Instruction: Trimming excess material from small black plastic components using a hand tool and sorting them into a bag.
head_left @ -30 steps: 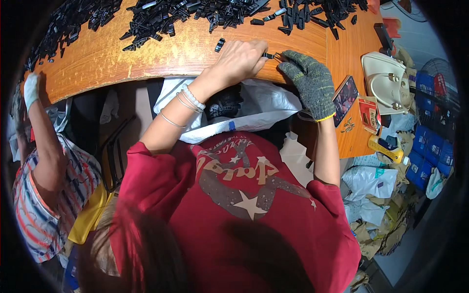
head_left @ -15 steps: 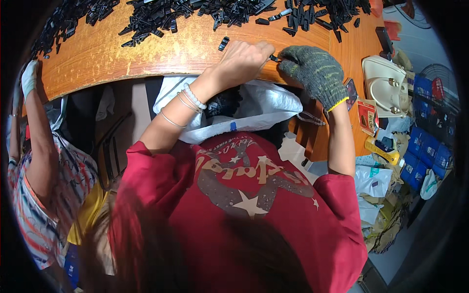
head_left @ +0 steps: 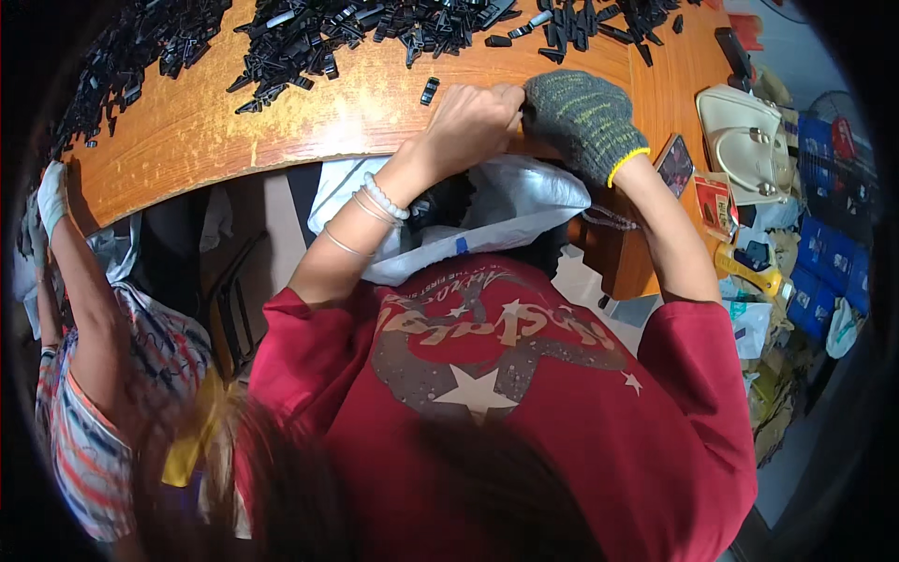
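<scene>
My bare left hand [head_left: 473, 120] is closed at the table's front edge, its knuckles up and bracelets on the wrist. Touching it on the right is my right hand [head_left: 582, 122] in a dark grey knitted glove with a yellow cuff, its fingers curled in. Both hands meet around a small black plastic piece, which the fingers now hide almost wholly. A loose black plastic clip [head_left: 429, 91] lies on the wooden table [head_left: 309, 117] just left of my left hand. Below my hands, a white sack [head_left: 552, 192] hangs open in front of me, with dark pieces partly visible inside.
Heaps of black plastic clips [head_left: 309, 47] spread along the table's far side. To the right are a phone [head_left: 674, 167], a cream handbag [head_left: 744, 140], a red box [head_left: 714, 206] and a yellow bottle [head_left: 749, 272]. At left, another person's gloved hand [head_left: 53, 197] rests at the table edge.
My hands have drawn together, and the black piece that showed between them is now covered. The gloved hand has turned further inward. The whole view has shifted slightly.
</scene>
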Available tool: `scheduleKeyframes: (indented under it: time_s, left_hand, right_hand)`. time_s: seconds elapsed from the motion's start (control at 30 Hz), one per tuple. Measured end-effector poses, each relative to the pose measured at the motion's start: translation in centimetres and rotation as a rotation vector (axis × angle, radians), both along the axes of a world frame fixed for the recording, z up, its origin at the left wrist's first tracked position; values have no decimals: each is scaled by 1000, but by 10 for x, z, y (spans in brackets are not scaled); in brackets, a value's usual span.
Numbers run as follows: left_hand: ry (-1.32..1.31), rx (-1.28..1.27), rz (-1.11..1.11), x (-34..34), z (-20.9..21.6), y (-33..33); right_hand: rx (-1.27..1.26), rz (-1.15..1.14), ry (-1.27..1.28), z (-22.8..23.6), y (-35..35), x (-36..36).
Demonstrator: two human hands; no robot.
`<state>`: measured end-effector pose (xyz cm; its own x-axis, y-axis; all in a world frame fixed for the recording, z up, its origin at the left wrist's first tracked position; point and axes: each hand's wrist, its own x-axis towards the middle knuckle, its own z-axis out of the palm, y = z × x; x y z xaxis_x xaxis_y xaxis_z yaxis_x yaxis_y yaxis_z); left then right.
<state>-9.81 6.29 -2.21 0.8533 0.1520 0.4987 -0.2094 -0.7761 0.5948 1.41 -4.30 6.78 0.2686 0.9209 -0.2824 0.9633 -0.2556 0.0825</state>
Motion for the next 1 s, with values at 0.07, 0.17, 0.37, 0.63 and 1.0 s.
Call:
scheduleKeyframes:
  time_s: [0.07, 0.17, 0.37, 0.63, 1.0]
  left_hand:
    - [16, 19, 5, 1, -2, 0]
    - [52, 44, 6, 6, 0, 1]
    - [-13, 53, 48, -6, -4, 0]
    - [271, -1207, -407, -37, 36, -2]
    - [539, -1271, -246, -38, 44, -22]
  right_hand:
    - [61, -35, 4, -2, -1, 1]
    - [106, 5, -1, -6, -4, 8]
    - [241, -126, 201, -18, -40, 4]
    - [699, -594, 1091, -12, -97, -30]
    - [634, -649, 1255, -3, -94, -45]
